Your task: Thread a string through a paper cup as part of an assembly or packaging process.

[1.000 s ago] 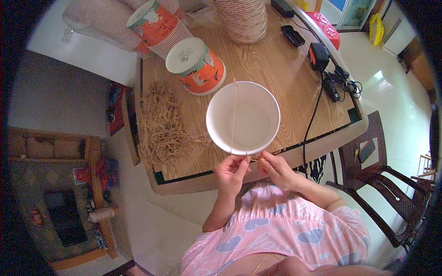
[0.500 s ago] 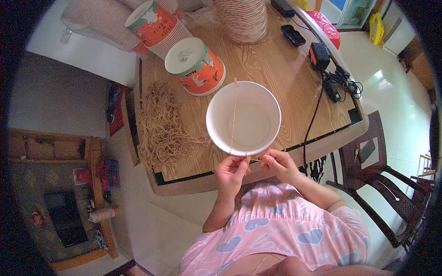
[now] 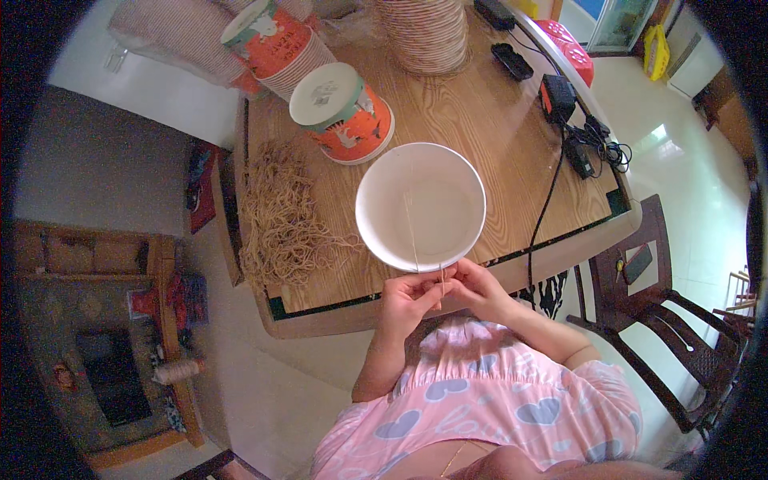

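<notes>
A white paper bucket (image 3: pixel 384 204) stands mouth up at the near edge of the table. One strand of twine (image 3: pixel 414 232) hangs over its near rim, its far end down inside the bucket. Just below that rim my left hand (image 3: pixel 406 300) is closed, thumb and fingers pinching the twine. My right hand (image 3: pixel 480 292) meets it from the right, also closed, with its fingertips at the strand where a short end sticks up. The fingers partly hide how the twine runs at the rim. Left of the bucket lies a tangled heap of twine (image 3: pixel 280 216).
An upside-down orange and green bucket (image 3: pixel 344 116) stands behind, beside a leaning stack of buckets (image 3: pixel 276 48). A tall white stack (image 3: pixel 422 32) is at the back. Black cables (image 3: pixel 588 148) and a black-and-orange battery (image 3: pixel 558 98) lie along the right edge. A dark chair (image 3: pixel 648 272) stands right.
The strand stretched across the bucket's mouth past the far rim; now its far end has dropped inside. My right hand has moved left, against my left hand.
</notes>
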Demonstrator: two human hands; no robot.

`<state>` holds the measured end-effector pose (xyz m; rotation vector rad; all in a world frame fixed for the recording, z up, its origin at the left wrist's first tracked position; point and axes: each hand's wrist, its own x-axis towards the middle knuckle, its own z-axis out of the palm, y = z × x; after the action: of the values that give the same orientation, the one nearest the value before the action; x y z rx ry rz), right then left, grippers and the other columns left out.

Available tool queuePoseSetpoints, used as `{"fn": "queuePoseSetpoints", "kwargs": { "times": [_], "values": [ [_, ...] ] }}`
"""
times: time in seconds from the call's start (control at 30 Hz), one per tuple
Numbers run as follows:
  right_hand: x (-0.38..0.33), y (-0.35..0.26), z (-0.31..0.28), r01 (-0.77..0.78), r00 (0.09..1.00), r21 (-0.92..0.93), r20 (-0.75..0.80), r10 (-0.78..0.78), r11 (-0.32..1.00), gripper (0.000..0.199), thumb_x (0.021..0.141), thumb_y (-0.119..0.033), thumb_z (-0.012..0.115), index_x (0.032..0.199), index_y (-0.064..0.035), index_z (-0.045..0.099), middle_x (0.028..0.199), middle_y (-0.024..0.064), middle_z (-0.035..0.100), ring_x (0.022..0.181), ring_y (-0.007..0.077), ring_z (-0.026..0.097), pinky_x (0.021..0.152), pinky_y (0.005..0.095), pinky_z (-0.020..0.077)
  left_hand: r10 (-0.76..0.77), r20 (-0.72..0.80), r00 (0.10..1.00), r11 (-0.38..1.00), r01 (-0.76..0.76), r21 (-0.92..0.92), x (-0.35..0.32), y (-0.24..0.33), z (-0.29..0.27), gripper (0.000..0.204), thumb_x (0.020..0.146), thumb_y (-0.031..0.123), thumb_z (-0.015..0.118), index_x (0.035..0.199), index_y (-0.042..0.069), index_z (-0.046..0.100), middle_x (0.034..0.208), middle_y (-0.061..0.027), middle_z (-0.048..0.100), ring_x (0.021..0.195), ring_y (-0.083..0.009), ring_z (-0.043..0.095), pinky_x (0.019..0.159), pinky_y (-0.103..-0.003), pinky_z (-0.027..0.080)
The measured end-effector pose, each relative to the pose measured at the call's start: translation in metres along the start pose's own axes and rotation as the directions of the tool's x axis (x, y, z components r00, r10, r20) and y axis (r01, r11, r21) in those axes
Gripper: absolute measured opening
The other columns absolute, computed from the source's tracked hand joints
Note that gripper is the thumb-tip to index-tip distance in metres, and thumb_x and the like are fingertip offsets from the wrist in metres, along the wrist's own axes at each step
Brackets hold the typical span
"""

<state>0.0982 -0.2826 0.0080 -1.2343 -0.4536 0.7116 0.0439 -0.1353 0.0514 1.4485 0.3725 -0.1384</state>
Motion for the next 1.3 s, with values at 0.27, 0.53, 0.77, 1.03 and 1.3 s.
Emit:
{"fn": "queuePoseSetpoints", "kwargs": {
  "times": [0.27, 0.53, 0.77, 1.03, 1.3],
  "values": [
    [0.0, -0.002, -0.004, -0.063, 0.998, 0.142, -0.011, 0.065, 0.988, 0.013, 0.088, -0.005, 0.052, 0.099, 0.0011, 0.054, 0.087, 0.0025, 0.06, 0.08, 0.0076, 0.055, 0.073, 0.0216, 0.0449, 0.183, -0.102, 0.978, 0.966, -0.198, -0.167, 0.001, -0.018, -0.005, 0.014, 0.078, 0.002, 0.062, 0.091, 0.0, 0.057, 0.078, -0.0045, 0.061, 0.061, -0.0066, 0.055, 0.054, -0.019, 0.045],
    [0.0, -0.002, -0.001, -0.001, 0.991, 0.205, -0.133, 0.029, 0.979, 0.017, 0.087, -0.006, 0.05, 0.1, 0.0028, 0.057, 0.089, 0.0039, 0.061, 0.084, 0.0104, 0.056, 0.076, 0.0248, 0.0449, 0.136, -0.068, 0.988, 0.985, -0.142, -0.1, 0.001, -0.007, 0.001, 0.014, 0.083, 0.006, 0.058, 0.095, -0.001, 0.058, 0.081, -0.0067, 0.063, 0.068, -0.0087, 0.059, 0.058, -0.02, 0.048],
    [0.002, -0.001, 0.0, -0.073, 0.987, 0.149, -0.134, 0.093, 0.986, 0.019, 0.086, -0.009, 0.053, 0.101, 0.0031, 0.058, 0.086, 0.0031, 0.061, 0.082, 0.0101, 0.055, 0.074, 0.0238, 0.0445, 0.071, -0.072, 0.995, 0.997, -0.073, -0.025, -0.005, -0.009, -0.001, 0.016, 0.086, 0.012, 0.056, 0.094, -0.002, 0.06, 0.077, -0.0054, 0.063, 0.066, -0.0074, 0.057, 0.057, -0.019, 0.046],
    [0.008, 0.006, 0.001, -0.253, 0.943, 0.527, -0.053, 0.328, 0.812, 0.02, 0.086, -0.015, 0.056, 0.099, -0.0009, 0.061, 0.076, -0.0002, 0.058, 0.068, 0.0092, 0.052, 0.062, 0.0213, 0.0427, 0.174, -0.131, 0.976, 0.981, -0.16, 0.114, -0.011, -0.011, -0.005, 0.012, 0.084, 0.012, 0.059, 0.082, 0.0, 0.059, 0.075, -0.0052, 0.063, 0.064, -0.0085, 0.057, 0.057, -0.022, 0.046],
    [0.012, 0.003, 0.005, -0.355, 0.901, 0.727, 0.099, 0.422, 0.588, 0.027, 0.088, -0.018, 0.054, 0.11, -0.0022, 0.055, 0.088, 0.0014, 0.058, 0.071, 0.0092, 0.054, 0.062, 0.0216, 0.0453, 0.441, -0.251, 0.862, 0.842, -0.301, 0.449, -0.018, 0.004, 0.006, 0.017, 0.075, 0.007, 0.067, 0.089, 0.005, 0.059, 0.068, -0.0012, 0.059, 0.06, -0.0063, 0.055, 0.055, -0.021, 0.044]
  ]
}}
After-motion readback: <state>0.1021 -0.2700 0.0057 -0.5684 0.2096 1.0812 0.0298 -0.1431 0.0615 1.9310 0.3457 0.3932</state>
